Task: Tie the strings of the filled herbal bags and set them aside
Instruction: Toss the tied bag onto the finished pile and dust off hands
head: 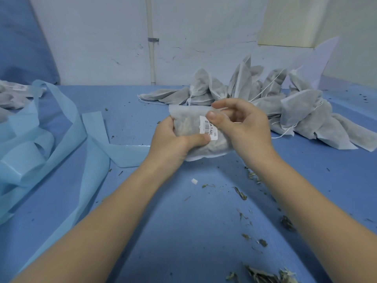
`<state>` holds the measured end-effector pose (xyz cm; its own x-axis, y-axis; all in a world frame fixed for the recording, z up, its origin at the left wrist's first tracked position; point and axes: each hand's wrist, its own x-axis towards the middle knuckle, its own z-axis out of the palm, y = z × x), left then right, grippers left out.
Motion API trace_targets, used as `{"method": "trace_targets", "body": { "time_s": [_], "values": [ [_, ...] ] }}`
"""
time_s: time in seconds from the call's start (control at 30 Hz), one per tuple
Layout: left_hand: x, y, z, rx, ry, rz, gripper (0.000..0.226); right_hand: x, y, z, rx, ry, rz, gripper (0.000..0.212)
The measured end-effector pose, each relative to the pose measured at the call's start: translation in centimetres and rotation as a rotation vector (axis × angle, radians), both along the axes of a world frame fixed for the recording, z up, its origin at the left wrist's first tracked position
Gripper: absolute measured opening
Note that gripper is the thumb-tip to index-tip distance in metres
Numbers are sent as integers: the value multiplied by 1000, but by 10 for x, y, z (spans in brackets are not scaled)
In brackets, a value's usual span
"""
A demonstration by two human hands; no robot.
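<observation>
Gauzy white nonwoven fabric forms the herbal bag (195,137), a soft, lumpy pouch with pale dried leaves showing through and a barcode label (208,127) stuck on its front. It is held above the blue table (183,231), between both hands. The left hand (173,139) grasps its left side, thumb pressed across the lower front. The right hand (240,121) pinches its upper right edge, thumb on the label, fingers curled behind. Behind lies a heap of similar grey-white bags (285,107) with thin white strings. Smooth pale-blue fabric strips (51,135) curl at left; dry herb crumbs (263,242) litter the table.
</observation>
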<state>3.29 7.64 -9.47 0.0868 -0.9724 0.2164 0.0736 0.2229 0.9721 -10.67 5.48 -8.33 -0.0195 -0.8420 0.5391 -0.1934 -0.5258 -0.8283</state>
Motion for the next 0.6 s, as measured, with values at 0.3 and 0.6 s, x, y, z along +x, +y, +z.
{"method": "trace_targets", "body": {
  "time_s": [0.3,0.6],
  "values": [
    [2,-7,3,111,272,248,18,5,6,-4,158,12,137,58],
    [3,-4,9,137,341,338,23,35,0,-5,395,-541,155,42]
  ]
}}
